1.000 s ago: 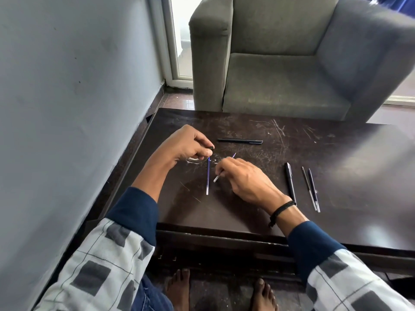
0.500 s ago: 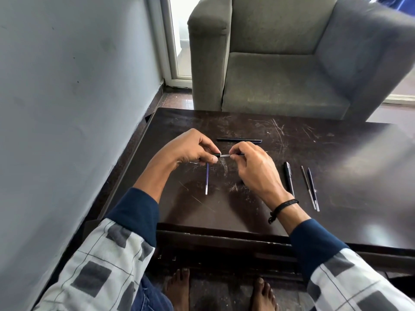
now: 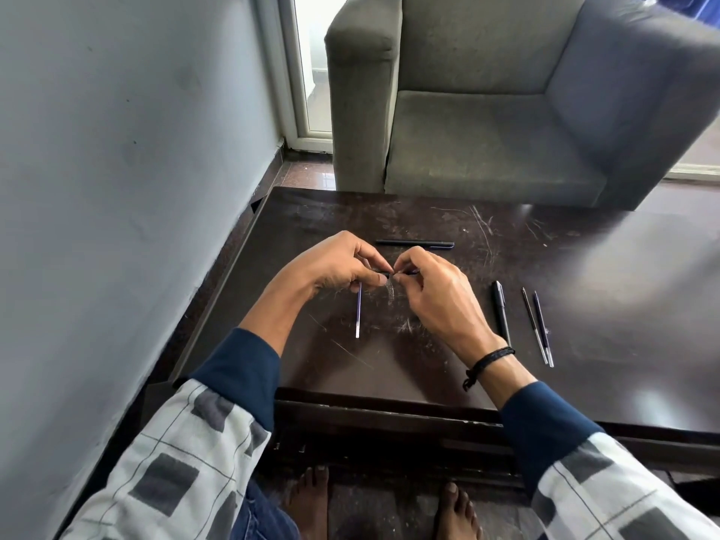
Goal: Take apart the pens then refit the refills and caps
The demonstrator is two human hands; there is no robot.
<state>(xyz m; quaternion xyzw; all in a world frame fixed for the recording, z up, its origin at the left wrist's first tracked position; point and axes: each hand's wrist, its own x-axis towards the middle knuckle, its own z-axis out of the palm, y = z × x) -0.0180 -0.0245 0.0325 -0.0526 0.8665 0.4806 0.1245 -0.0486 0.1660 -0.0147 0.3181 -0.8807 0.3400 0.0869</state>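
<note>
A big grey armchair point(image 3: 487, 130) stands behind the dark table point(image 3: 584, 305). Over the table the left hand point(image 3: 335, 267) and the right hand point(image 3: 436, 298) both pinch the same small dark pen part point(image 3: 385, 271) with curled fingers, just above the top. The job looks partly done: a whole pen point(image 3: 415, 243) lies far back, a black pen point(image 3: 501, 311) and two thin sticks point(image 3: 534, 325) lie on the right, and a blue refill point(image 3: 358, 311) lies loose. No box or cup shows here
</note>
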